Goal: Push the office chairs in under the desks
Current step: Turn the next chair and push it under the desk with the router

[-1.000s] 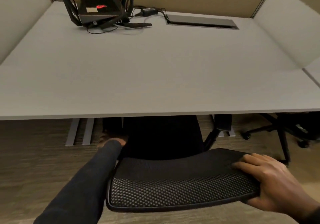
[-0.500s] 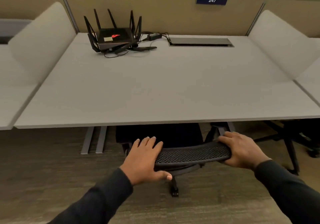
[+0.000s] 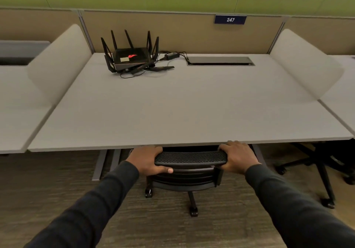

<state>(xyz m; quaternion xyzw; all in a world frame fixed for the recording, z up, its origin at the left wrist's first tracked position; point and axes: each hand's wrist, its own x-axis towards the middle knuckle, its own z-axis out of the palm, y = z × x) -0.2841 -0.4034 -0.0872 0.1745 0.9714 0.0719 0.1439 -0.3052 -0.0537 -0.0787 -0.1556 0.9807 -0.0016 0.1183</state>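
A black mesh-backed office chair [image 3: 190, 157] stands at the front edge of a grey desk [image 3: 182, 109], its seat hidden under the desktop. Only the top of the backrest, the rear frame and two castors show. My left hand [image 3: 148, 160] grips the left end of the backrest top, thumb underneath. My right hand [image 3: 238, 156] holds the right end the same way. Both arms in dark sleeves reach forward, and the backrest sits almost against the desk edge.
A black router with several antennas [image 3: 130, 57] and its cables sit at the desk's back, beside a cable hatch [image 3: 221, 61]. Curved side screens [image 3: 57, 63] flank the desk. Another chair's base [image 3: 318, 171] stands under the right-hand desk. Desk legs [image 3: 99, 165] are at left.
The chair has rolled further in under the desk and my view has pulled back. My left hand moved from the armrest area to the backrest top and now grips it.
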